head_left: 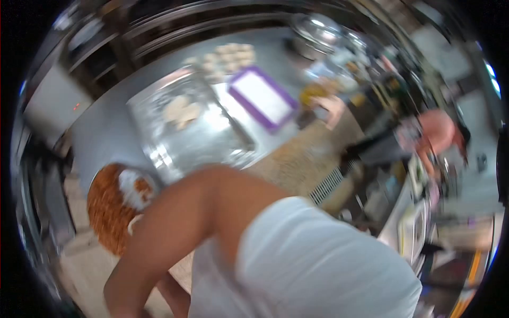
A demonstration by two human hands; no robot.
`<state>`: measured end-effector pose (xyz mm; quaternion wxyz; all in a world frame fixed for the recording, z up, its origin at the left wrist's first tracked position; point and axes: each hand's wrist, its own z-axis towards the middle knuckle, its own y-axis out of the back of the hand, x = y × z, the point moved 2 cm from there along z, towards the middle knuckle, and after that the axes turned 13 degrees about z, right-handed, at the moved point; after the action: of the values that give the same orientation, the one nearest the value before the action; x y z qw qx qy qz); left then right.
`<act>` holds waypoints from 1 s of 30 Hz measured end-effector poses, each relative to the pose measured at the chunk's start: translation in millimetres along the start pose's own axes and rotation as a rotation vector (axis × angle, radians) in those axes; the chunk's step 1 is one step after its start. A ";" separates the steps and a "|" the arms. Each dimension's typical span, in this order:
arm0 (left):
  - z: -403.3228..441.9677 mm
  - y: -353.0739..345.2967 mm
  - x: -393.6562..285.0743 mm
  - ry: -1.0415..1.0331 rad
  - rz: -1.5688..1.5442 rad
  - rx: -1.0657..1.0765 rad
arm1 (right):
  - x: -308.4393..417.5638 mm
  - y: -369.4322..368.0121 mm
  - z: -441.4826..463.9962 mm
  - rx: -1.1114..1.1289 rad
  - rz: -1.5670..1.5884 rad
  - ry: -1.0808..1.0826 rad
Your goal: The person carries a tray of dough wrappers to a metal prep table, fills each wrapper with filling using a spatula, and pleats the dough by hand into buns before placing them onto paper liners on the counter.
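Note:
My right arm, in a white short sleeve (328, 259), bends across the lower part of the view, its forearm (164, 233) running down to the bottom left. My right hand (127, 305) is blurred and cut off at the bottom edge, so its fingers do not show. Beside it is a strip of skin (175, 297), perhaps of my left arm; my left hand cannot be made out. Partly behind the forearm stands a round container of orange-brown shredded filling (108, 206), with a white patch (135, 188) on it. A small pale piece (133, 225) shows at the forearm's edge.
A metal tray (207, 132) with pale dough pieces (181, 111) lies on the steel counter (103, 127). Near it are a purple-rimmed white board (262, 98), several dough balls (230, 57) and a lidded metal pot (318, 34). Another person (432, 132) works at the right.

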<state>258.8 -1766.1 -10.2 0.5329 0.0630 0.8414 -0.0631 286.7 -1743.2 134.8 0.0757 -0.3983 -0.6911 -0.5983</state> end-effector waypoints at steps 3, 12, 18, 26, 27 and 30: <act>1.6 -1.4 -3.2 -0.041 0.043 -0.064 | 10.4 33.7 34.6 -0.015 0.024 0.098; -18.8 44.0 -27.6 -0.218 0.157 -0.291 | 66.5 71.6 68.9 -0.050 -0.073 0.505; -11.5 68.9 -33.2 -0.236 -0.131 -0.180 | -41.0 29.7 -65.2 -0.753 0.360 0.365; -10.6 32.9 -57.6 -0.155 -0.520 0.017 | -113.1 -87.7 -130.8 -1.144 1.084 -0.165; -9.5 26.2 -56.0 -0.162 -0.507 0.040 | -112.3 -87.0 -132.0 -1.145 1.115 -0.147; -9.0 13.9 -50.6 -0.152 -0.505 0.108 | -111.9 -84.7 -136.0 -1.165 1.157 -0.151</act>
<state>274.7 -1752.8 38.8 0.5579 -0.1255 0.7834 -0.2436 257.0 -1912.6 41.9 0.1066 -0.7059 0.0415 -0.6990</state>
